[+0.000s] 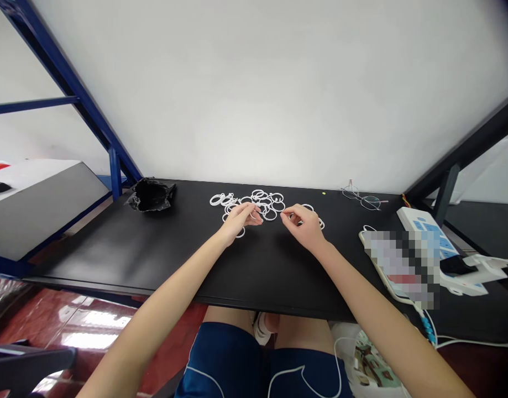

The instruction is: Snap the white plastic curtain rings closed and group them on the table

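Several white plastic rings [262, 200] lie in a loose pile near the back of a black table [154, 249]. My left hand [241, 217] rests at the pile's front left, fingers pinched together on a white ring. My right hand [303, 222] sits just to the right, fingers curled and pinching another white ring. A small gap separates the fingertips of the two hands. Both forearms stretch out over the table from the near edge.
A crumpled black plastic bag [151, 194] lies at the table's back left. A pair of glasses [364, 198] sits at the back right. A phone [397, 265] and a white and blue power strip [440, 243] with cables occupy the right side. Blue metal frame [83, 105] stands left.
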### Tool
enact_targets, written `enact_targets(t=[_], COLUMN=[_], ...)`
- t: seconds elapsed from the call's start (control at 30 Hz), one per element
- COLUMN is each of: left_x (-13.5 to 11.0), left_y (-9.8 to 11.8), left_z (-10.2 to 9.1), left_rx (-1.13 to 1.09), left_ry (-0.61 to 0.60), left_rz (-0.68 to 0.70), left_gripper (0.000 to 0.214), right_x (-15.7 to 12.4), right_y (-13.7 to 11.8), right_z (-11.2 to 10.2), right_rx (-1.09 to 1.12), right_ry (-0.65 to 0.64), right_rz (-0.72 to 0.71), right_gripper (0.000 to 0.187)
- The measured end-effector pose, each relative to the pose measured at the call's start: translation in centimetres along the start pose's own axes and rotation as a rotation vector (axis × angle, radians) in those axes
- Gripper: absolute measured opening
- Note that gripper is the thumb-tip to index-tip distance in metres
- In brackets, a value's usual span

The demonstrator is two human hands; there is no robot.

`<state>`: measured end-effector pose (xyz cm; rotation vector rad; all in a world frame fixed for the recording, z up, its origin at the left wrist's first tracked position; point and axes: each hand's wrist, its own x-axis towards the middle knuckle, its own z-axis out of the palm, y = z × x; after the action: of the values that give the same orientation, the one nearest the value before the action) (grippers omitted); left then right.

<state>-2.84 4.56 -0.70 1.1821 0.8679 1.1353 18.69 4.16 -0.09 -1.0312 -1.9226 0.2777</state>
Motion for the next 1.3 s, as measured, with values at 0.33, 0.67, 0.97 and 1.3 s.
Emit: enact_targets(t=[0.33,0.67,0.97,1.3], left_x=[-0.5,-0.3,-0.2,-0.7], left_y=[0.0,-0.1,-0.1,0.3], left_z=[0.6,0.3,0.5,1.1], left_rx=[-0.118,-0.216,-0.090,-0.064], left_ry=[-0.126,-0.155,-0.074,-0.097], left_rz=[-0.127,-0.097,-0.085,-0.064], left_gripper=[0.033,0.028,0.033,0.041], right_x=[-0.9,-0.9,-0.7,-0.7], right_y=[-1.7,-1.0,-1.3,-1.7], right_z=[1.4,1.4,0.8,0.6], right_rx=[0.116,0.025,0.072,0.075], right_ry=[-0.132,-0.156,-0.259,-0.275], right_rz=[-0.140,-0.010,-0.052,-0.069], right_gripper=[0.012,0.019,0.024,0.026])
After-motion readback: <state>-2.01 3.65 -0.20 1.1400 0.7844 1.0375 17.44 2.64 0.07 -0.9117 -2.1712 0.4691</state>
